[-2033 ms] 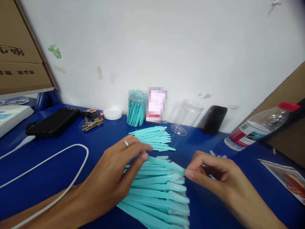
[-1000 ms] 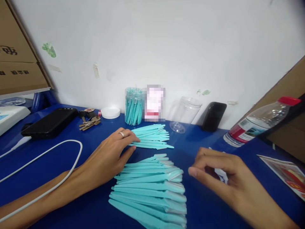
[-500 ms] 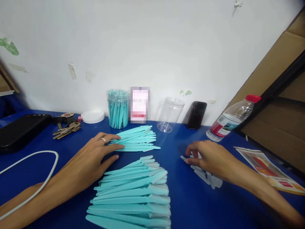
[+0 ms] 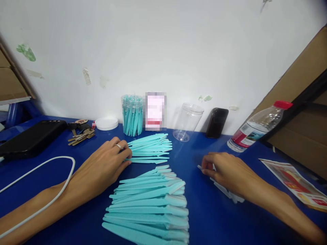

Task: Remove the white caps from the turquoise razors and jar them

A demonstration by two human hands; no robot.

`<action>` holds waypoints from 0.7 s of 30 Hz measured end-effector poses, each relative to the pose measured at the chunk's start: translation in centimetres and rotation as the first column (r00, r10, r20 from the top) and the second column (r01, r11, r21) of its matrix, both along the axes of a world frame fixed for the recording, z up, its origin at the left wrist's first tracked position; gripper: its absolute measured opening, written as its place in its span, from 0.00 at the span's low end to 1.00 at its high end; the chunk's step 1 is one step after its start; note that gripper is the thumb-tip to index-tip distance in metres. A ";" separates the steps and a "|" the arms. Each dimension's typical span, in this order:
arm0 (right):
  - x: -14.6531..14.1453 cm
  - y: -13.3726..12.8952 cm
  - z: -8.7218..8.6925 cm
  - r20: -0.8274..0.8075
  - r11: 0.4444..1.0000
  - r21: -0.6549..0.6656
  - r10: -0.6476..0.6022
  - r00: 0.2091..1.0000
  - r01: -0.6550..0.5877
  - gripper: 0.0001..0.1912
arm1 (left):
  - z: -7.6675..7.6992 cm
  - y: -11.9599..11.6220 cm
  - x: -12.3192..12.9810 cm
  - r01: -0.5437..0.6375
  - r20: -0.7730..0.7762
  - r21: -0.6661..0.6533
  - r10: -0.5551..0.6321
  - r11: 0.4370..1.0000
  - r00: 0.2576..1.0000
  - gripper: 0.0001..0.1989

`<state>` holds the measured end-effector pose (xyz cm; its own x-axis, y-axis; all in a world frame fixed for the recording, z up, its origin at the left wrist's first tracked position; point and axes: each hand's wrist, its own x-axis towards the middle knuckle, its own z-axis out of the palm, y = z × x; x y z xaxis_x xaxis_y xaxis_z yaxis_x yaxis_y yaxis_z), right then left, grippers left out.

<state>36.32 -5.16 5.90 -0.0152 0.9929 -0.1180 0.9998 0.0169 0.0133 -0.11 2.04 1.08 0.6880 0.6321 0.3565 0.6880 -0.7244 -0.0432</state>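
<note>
My left hand [image 4: 111, 163], a ring on one finger, is closed at the handle end of a turquoise eyebrow razor [image 4: 150, 160], at the near edge of a small pile of razors [image 4: 150, 144]. Closer to me lies a larger row of razors [image 4: 150, 207], with clear caps on their right ends. On the right, my right hand [image 4: 219, 168] has thumb and fingertips together on a small translucent cap [image 4: 199, 167]. More loose caps [image 4: 224, 190] lie beneath that hand, partly hidden by it.
Along the wall stand a jar full of razors [image 4: 132, 117], a pixelated upright screen [image 4: 155, 112], a clear jar [image 4: 187, 122], a black phone [image 4: 217, 123] and a tilted water bottle [image 4: 251, 131]. A white cable [image 4: 73, 166] crosses my left forearm. Keys [image 4: 81, 136] and a white lid [image 4: 106, 123] lie left.
My left fingers have gone from spread over the small pile to closed at the nearest razor's handle end. My right hand stays over the caps. The whole view has shifted slightly.
</note>
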 end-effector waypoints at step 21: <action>0.1 0.0 -0.4 -0.012 0.998 0.042 0.050 0.999 -0.049 0.07 | 0.1 0.2 -0.1 0.078 -0.041 0.072 -0.076 0.994 0.996 0.13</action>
<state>36.46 -5.12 5.50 -0.0659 0.9949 -0.0758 0.9978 0.0663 0.0025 -0.20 2.22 1.19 0.7475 0.5500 0.3725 0.6272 -0.7691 -0.1230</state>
